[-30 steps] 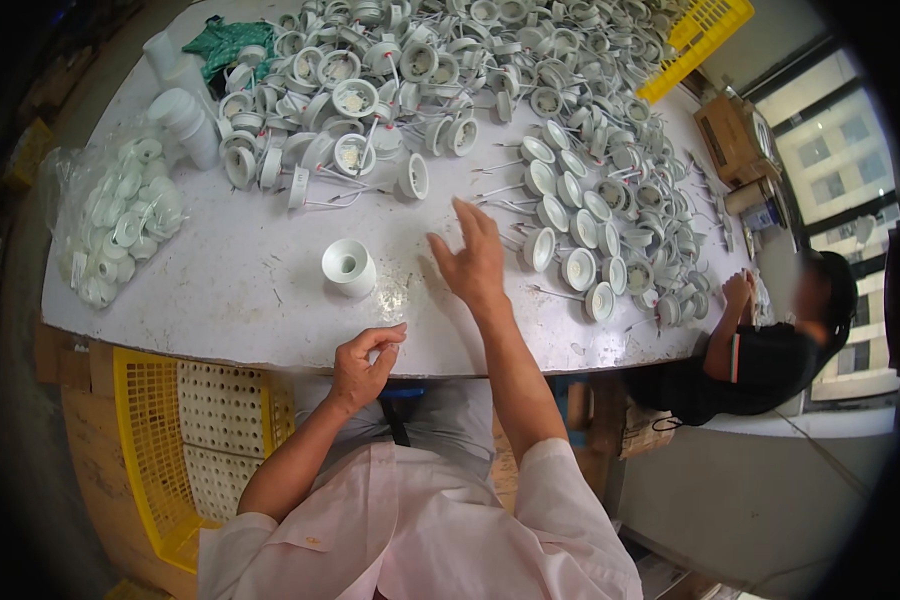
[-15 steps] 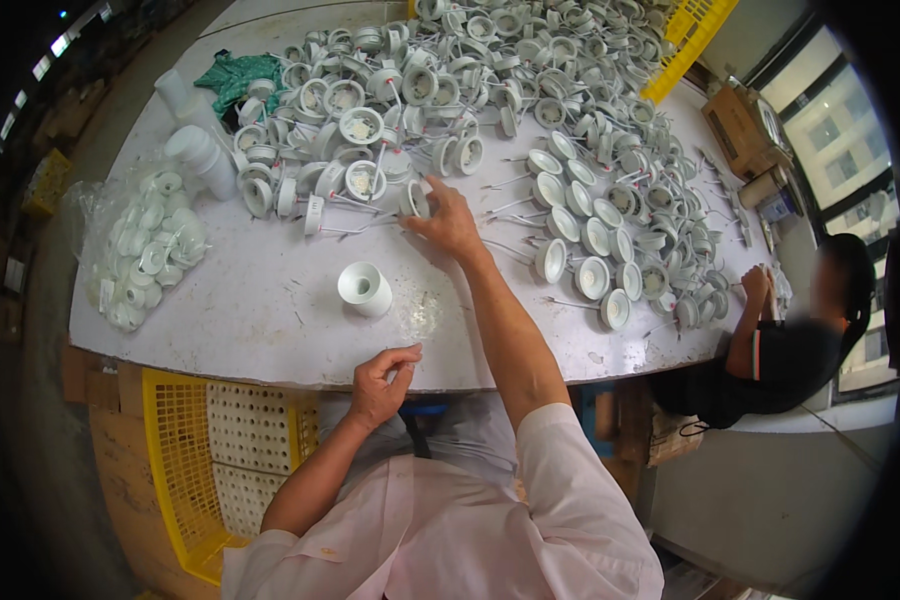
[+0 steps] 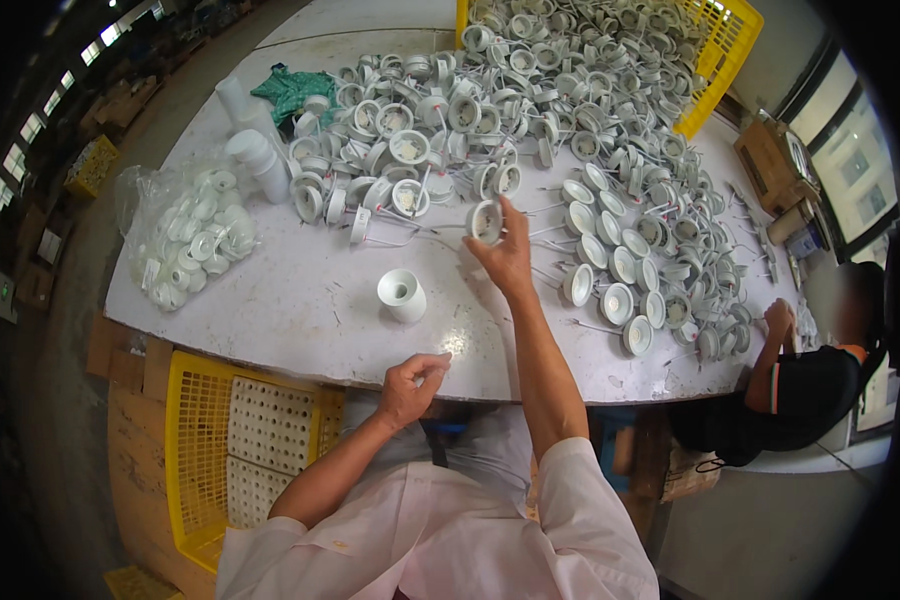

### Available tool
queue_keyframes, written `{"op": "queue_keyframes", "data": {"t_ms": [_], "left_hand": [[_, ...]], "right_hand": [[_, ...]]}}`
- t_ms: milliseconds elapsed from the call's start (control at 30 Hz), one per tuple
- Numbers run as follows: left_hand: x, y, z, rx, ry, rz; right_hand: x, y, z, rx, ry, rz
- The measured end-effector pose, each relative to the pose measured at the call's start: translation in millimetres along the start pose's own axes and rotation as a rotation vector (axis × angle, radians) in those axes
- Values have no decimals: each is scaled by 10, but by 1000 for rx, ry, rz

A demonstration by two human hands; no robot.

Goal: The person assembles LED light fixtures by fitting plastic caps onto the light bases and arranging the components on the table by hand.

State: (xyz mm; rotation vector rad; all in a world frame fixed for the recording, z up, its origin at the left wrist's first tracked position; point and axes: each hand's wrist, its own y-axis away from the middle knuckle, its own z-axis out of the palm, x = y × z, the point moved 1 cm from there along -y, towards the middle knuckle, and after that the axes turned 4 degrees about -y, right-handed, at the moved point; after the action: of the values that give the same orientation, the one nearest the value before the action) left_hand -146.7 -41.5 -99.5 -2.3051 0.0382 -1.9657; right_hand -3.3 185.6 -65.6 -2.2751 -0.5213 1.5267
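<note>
My right hand [image 3: 508,252] grips a round white lamp housing [image 3: 484,223] between thumb and fingers, near the front of a large pile. Its cup-shaped inside faces toward me. My left hand [image 3: 413,388] is curled at the table's near edge, fingertips pressed together; whether anything small is in them is hidden. Between the hands and slightly farther off, a white cup-shaped piece [image 3: 402,297] with a hole in its middle stands upright on the white table [image 3: 310,320]. Right of my right hand, white lamps [image 3: 607,225] lie in rows with their leads pointing left.
A heap of white lamp housings [image 3: 570,80] covers the far table, against a yellow crate [image 3: 725,60]. At left are a clear bag of white rings [image 3: 185,245], stacked white cups [image 3: 258,160] and green cloth [image 3: 295,92]. Another person [image 3: 805,390] sits at right.
My right hand has drawn the lamp housing slightly away from the pile, toward me. The whole view has shifted, so the table appears farther right. My left hand stays curled at the edge.
</note>
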Motion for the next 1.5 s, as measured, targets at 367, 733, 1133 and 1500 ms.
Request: {"op": "queue_keyframes", "data": {"t_ms": [367, 733, 1133, 1500], "left_hand": [[819, -414, 157, 63, -200, 345], [688, -101, 22, -428, 77, -81], [579, 47, -37, -202, 149, -254], [299, 171, -298, -123, 334, -383]], "right_hand": [[-1111, 975, -1029, -138, 59, -222], [-1097, 1362, -1019, -343, -523, 219], [-963, 1436, -509, -300, -306, 430], [-1012, 1296, -207, -420, -256, 382]]}}
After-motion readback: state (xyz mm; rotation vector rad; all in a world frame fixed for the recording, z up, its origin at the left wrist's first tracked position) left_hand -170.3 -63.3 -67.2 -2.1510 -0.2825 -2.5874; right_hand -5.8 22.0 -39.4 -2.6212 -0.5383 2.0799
